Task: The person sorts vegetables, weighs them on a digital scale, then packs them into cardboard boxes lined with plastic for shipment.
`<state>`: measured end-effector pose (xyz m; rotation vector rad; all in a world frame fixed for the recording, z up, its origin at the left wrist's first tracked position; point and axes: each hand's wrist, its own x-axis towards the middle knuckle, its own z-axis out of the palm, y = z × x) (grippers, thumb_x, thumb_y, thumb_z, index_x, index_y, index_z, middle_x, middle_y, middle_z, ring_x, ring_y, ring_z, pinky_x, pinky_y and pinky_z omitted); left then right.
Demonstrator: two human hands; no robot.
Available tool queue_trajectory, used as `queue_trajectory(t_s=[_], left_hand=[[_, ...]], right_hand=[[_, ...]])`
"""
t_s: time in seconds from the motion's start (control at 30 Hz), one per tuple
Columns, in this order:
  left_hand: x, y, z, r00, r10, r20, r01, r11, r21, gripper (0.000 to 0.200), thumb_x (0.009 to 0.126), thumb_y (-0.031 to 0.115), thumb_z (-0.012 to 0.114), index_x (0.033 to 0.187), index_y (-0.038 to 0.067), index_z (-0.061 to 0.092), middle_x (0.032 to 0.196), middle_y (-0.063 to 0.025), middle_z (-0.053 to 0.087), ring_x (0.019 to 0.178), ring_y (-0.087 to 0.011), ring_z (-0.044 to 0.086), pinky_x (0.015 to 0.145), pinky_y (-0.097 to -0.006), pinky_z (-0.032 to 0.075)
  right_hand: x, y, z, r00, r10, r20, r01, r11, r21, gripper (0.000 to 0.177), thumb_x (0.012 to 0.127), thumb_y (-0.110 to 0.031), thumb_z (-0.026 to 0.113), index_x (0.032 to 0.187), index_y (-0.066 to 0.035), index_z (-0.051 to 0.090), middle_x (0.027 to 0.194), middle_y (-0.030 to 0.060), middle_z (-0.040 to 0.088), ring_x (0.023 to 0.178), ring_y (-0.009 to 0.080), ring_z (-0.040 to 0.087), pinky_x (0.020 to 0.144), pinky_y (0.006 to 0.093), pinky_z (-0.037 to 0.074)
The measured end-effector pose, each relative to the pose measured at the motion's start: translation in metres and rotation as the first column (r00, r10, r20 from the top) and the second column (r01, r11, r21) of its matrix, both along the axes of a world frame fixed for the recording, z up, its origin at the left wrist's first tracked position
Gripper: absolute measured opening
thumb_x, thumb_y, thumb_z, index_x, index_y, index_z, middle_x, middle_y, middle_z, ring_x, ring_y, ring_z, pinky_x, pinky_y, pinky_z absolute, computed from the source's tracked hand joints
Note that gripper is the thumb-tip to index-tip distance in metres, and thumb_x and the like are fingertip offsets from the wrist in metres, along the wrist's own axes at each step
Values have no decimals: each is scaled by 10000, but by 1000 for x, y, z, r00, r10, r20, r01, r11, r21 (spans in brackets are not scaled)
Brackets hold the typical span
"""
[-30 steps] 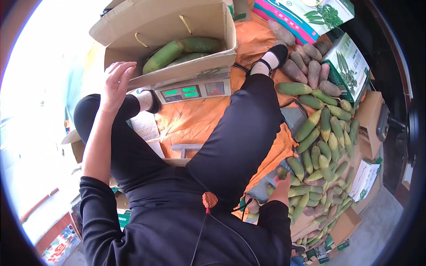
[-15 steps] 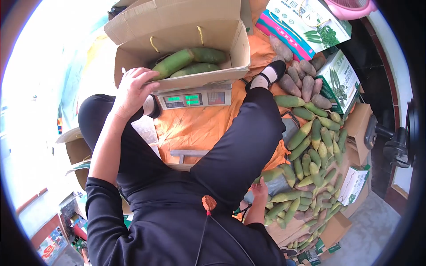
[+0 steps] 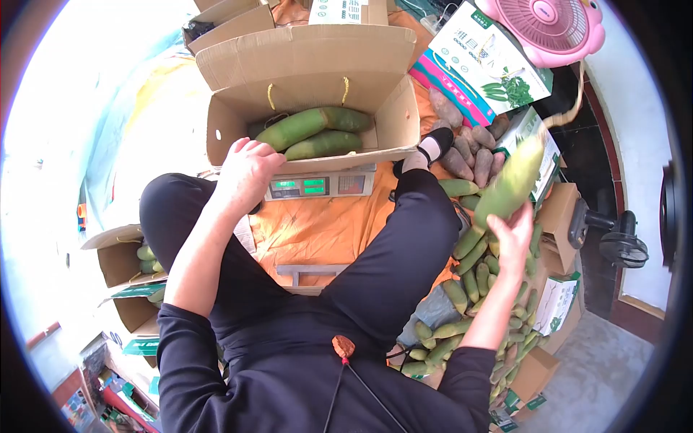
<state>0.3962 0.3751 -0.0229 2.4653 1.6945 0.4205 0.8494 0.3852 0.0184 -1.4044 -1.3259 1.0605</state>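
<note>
My left hand rests with bent fingers on the front left edge of an open cardboard box. Inside the box lie several green radishes. Beneath it is a digital scale with lit green displays. At the right, my right hand grips the lower end of a large green radish, slightly blurred, its long root pointing up. This radish is held above a heap of green radishes. Reddish tubers lie beyond the heap, near my foot.
Printed cartons and a pink fan stand at the upper right. A black fan is at the right edge. Another open box holds radishes at the left. An orange sheet lies between my legs, with a grey metal frame on it.
My right hand has risen from beside the heap, with a large radish now in it. My left hand stays at the box's edge. The view has shifted, showing more of the pink fan.
</note>
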Motion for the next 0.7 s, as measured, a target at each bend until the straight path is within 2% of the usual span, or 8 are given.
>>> queue_trajectory(t_s=[0.1,0.17,0.2,0.3,0.37,0.6,0.63,0.7], left_hand=[[3,2,3,999,19,-33,-19,1000,-5,209,679,-2,607,871,54,666,818,-76,619,874,-256,586,920,-391,410],[3,3,3,999,22,-30,-21,1000,5,214,686,-7,591,878,54,665,804,-71,615,853,-250,589,908,-384,415],[4,3,4,1000,15,-26,-15,1000,5,209,701,2,587,889,54,662,798,-70,609,849,-246,591,898,-381,420],[4,2,7,1000,4,-13,-4,1000,0,199,728,24,583,910,56,656,798,-68,602,844,-237,591,871,-373,431],[4,0,9,1000,3,-2,-3,1000,-6,195,741,36,582,921,57,653,803,-67,599,845,-234,591,853,-369,437],[3,0,13,1000,30,7,-30,998,-55,166,782,83,610,942,62,651,850,-66,610,877,-244,582,804,-363,441],[3,1,12,999,32,11,-32,997,-64,166,782,83,610,942,62,651,850,-66,610,877,-244,582,804,-363,441],[2,2,12,999,33,19,-31,997,-65,168,786,107,632,947,63,654,861,-69,617,887,-245,583,810,-363,441]], right_hand=[[-60,46,47,956,103,275,-127,989,70,677,694,44,676,1307,23,391,1168,127,560,1072,197,552,934,338,447],[-101,67,56,947,258,190,-274,959,65,672,692,90,678,1302,-19,416,1189,101,552,1091,186,546,943,321,441],[-117,77,52,910,333,248,-365,926,98,660,684,94,688,1281,-38,441,1176,84,555,1099,179,538,948,319,436],[-160,102,31,659,304,688,-577,791,204,625,629,-46,742,1202,-68,494,1138,124,562,1041,329,540,901,371,447],[-184,108,19,499,273,822,-666,728,163,585,629,-37,738,1167,-77,514,1090,114,577,1011,324,548,862,386,461],[-215,127,-46,95,258,961,-758,644,-98,386,726,18,573,1097,-86,543,1018,96,595,946,294,589,823,386,493],[-218,129,-51,91,267,959,-760,642,-106,386,726,18,573,1097,-86,543,1018,96,595,946,294,589,823,386,493],[-222,133,-59,-4,390,921,-648,700,-299,593,634,-35,744,1175,-102,510,1091,102,574,1047,311,542,910,400,455]])
